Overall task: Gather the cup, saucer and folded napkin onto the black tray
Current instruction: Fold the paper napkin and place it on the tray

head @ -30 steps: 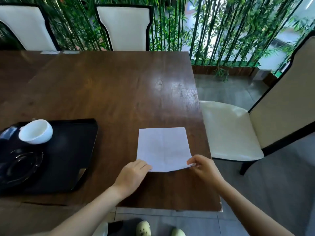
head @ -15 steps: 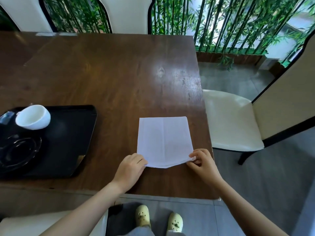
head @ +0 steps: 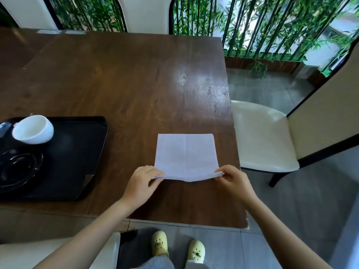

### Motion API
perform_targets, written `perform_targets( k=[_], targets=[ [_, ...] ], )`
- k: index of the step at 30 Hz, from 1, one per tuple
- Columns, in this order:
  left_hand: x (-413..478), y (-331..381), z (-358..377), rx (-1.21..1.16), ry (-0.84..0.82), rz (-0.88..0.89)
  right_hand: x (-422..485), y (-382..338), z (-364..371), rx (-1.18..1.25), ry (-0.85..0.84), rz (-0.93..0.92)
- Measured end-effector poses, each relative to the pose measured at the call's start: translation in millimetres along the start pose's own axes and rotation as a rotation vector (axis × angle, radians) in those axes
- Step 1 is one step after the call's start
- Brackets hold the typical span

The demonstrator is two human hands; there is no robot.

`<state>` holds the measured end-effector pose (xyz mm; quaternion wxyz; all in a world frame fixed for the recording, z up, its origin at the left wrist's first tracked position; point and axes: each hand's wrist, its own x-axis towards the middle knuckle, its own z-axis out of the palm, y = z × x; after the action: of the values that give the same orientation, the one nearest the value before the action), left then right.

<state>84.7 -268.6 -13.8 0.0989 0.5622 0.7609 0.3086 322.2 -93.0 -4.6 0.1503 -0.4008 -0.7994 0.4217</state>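
A white paper napkin lies flat on the brown wooden table, near its right front corner. My left hand pinches the napkin's near left corner and my right hand pinches the near right corner, lifting the near edge slightly off the wood. To the left sits the black tray. On it stands a white cup, tilted, and in front of that a dark glass saucer, partly cut off by the frame's left edge.
A cream chair stands close to the table's right side. Two more chair backs and a bamboo screen line the far edge. A white seat and my yellow shoes show below the table's front edge.
The view has tilted downward, showing more floor and my shoes. Both hands have closed on the napkin's near corners and raised that edge slightly. Cup, saucer and tray have not moved.
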Motion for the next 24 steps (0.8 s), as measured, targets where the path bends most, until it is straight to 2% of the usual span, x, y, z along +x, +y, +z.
perform_targets(
  k=[4,7,9,15,19,24],
  targets=[
    [22,-1,-11,-0.235,0.06,-0.284,23,-7,-11,0.098,-0.006,0.07],
    [52,-1,-11,-0.339,0.096,-0.366,47,-14,-9,0.278,-0.011,0.156],
    [75,-3,-7,-0.38,0.125,-0.417,65,-16,-1,0.299,0.037,0.19],
    [121,-25,21,-0.348,0.143,-0.529,111,-13,32,0.171,0.263,0.299],
    [128,-37,35,-0.211,0.119,-0.511,121,-7,51,0.039,0.352,0.35],
    [127,-37,47,-0.014,0.157,-0.472,123,-6,61,-0.314,0.431,0.273]
  ],
)
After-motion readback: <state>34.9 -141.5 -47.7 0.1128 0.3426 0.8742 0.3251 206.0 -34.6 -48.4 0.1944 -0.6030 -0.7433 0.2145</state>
